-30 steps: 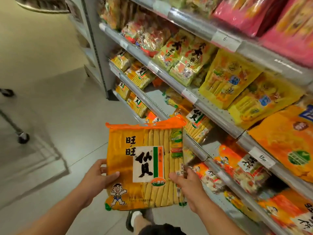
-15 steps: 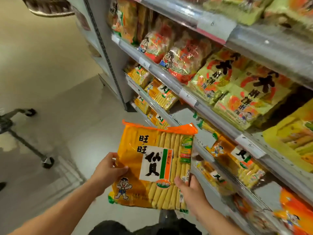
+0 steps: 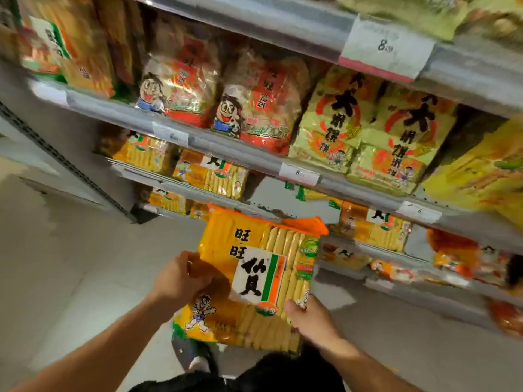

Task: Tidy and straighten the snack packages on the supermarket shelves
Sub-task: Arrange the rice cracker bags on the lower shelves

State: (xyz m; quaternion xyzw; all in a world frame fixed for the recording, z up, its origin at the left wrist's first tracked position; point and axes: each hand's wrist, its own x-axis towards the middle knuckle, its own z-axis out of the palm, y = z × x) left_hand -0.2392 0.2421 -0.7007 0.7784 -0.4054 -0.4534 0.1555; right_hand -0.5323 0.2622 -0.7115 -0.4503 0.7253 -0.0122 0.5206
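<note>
I see pale grey tiled floor [image 3: 70, 278] left of metal shelving unit [image 3: 254, 159]. Grey shelf edges run diagonally, white price tag [image 3: 385, 49] clipped on top rail. Perforated grey upright [image 3: 56, 157] at unit's left end. Lighting dim and warm; view blurred toward unit's right side.

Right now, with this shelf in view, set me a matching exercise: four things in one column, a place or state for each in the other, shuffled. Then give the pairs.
Things:
1. orange rice cracker pack
2. red snack bags
3. pale green packs
4. price tag marked 8

Places or states:
A. on the top shelf edge
B. held in both hands, off the shelf
C. on the shelf, right of the red bags
D. on the shelf, left of the green packs

Pairs: 1-B, 2-D, 3-C, 4-A

The left hand and right hand grip the pack's sides.
</note>
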